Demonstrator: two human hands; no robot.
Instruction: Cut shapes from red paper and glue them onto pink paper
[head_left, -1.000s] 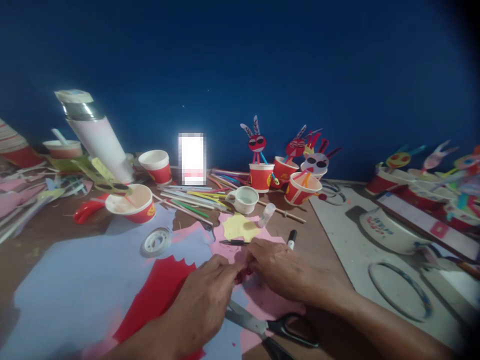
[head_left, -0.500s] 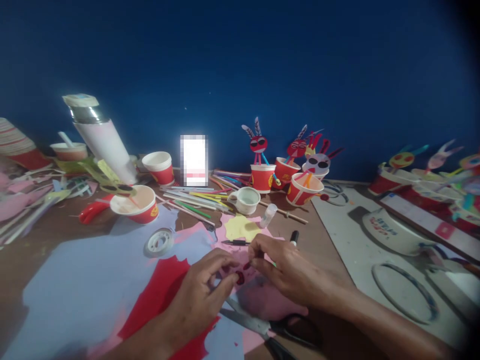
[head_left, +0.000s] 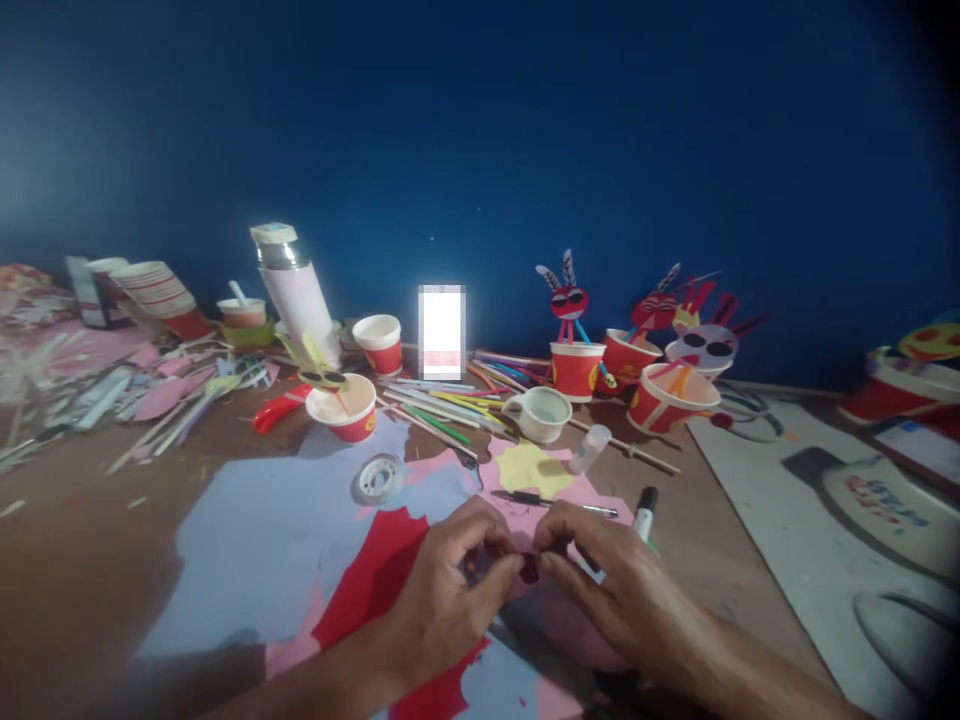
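Note:
My left hand (head_left: pixel 465 575) and my right hand (head_left: pixel 611 565) meet at the front middle of the table, fingertips nearly touching. Both are closed in a pinch on a small dark red paper piece (head_left: pixel 529 569), whose shape is mostly hidden by the fingers. Under my left wrist lies a sheet of red paper (head_left: pixel 379 570) with a ragged edge. Pink paper (head_left: pixel 574 625) is beneath my right hand. A black pen (head_left: pixel 529 497) lies just beyond the fingertips, and a marker (head_left: pixel 645 512) with a black cap is beside my right knuckles.
A tape roll (head_left: pixel 377 481) rests on pale blue paper (head_left: pixel 247 540). Farther back are a small white cup (head_left: pixel 541 414), several coloured sticks (head_left: pixel 442 402), a flask (head_left: pixel 296 300) and red paper cups with paper figures (head_left: pixel 576 372). A white board (head_left: pixel 757 480) lies at right.
The view has turned left, so things appear farther right. My hands have come closer together, and the right fingers now meet the left ones at the dark red piece.

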